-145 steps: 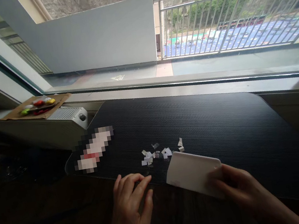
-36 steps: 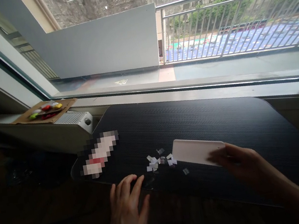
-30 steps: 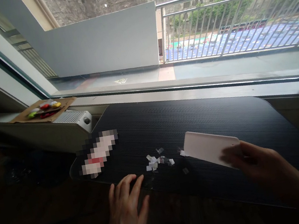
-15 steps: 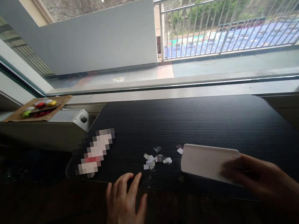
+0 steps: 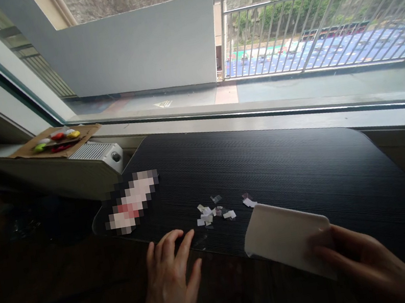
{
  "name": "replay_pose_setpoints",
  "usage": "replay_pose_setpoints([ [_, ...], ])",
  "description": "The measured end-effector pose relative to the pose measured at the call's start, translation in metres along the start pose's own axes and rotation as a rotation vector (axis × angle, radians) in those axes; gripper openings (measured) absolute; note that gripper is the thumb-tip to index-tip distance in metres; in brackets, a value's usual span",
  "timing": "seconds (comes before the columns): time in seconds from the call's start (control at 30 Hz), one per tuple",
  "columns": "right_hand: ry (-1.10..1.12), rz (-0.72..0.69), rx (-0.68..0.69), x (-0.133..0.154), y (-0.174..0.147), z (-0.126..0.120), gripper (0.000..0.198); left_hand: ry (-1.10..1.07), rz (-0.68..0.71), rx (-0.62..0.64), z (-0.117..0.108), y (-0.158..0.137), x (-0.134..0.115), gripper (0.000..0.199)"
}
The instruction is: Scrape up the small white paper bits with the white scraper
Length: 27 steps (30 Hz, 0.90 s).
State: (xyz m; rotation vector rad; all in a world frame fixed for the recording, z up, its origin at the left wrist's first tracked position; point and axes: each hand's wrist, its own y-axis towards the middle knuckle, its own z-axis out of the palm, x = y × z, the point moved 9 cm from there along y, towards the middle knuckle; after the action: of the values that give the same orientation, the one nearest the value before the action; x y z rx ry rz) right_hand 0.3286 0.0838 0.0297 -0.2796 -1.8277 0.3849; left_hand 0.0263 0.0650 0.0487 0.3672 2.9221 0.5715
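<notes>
My right hand grips the right end of a flat, pale rectangular piece with rounded corners, perhaps card or plastic; I cannot tell which. It is tilted over the front edge of the black table. Just beyond its far left corner lies a small white scrap. A loose cluster of paper and clear plastic scraps is on the table between my hands. My left hand rests at the table's front edge with fingers apart and nothing in it, close to a clear film bit.
A blurred-out pinkish item lies at the table's left end. On the sill to the left, brown cardboard carries several colourful small things, beside a white vented box. A large window and its sill run behind the table.
My right hand has drawn the pale piece down toward me and tilted it, uncovering more of the white scrap beside it. My left hand stays almost in place.
</notes>
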Motion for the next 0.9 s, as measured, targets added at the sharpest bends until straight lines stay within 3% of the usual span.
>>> replay_pose_setpoints([
  [0.13,-0.035,0.008,-0.060,-0.001,-0.002,-0.008,0.025,-0.011,-0.005,0.018,0.001,0.000,0.000,0.040],
  [0.37,-0.068,-0.038,0.064,-0.002,-0.010,0.011,0.027,-0.011,-0.004,0.016,0.000,0.001,-0.001,0.039],
  [0.43,-0.118,-0.092,0.014,0.006,-0.008,0.010,0.026,-0.012,-0.007,0.016,0.001,0.000,-0.001,0.039],
  [0.57,-0.166,-0.264,-0.218,0.031,0.003,0.000,0.021,-0.012,-0.013,0.011,0.002,0.000,-0.001,0.040],
  [0.63,-0.191,-0.321,-0.240,0.040,0.010,0.003,0.021,-0.016,-0.018,0.017,0.003,-0.001,0.000,0.041],
  [0.77,-0.295,-0.321,-0.243,0.044,0.016,0.003,0.023,-0.017,-0.028,0.025,0.006,-0.003,0.002,0.043],
  [0.9,-0.242,-0.287,-0.278,0.044,0.013,-0.005,0.024,-0.019,-0.046,0.028,0.006,-0.004,0.003,0.043],
])
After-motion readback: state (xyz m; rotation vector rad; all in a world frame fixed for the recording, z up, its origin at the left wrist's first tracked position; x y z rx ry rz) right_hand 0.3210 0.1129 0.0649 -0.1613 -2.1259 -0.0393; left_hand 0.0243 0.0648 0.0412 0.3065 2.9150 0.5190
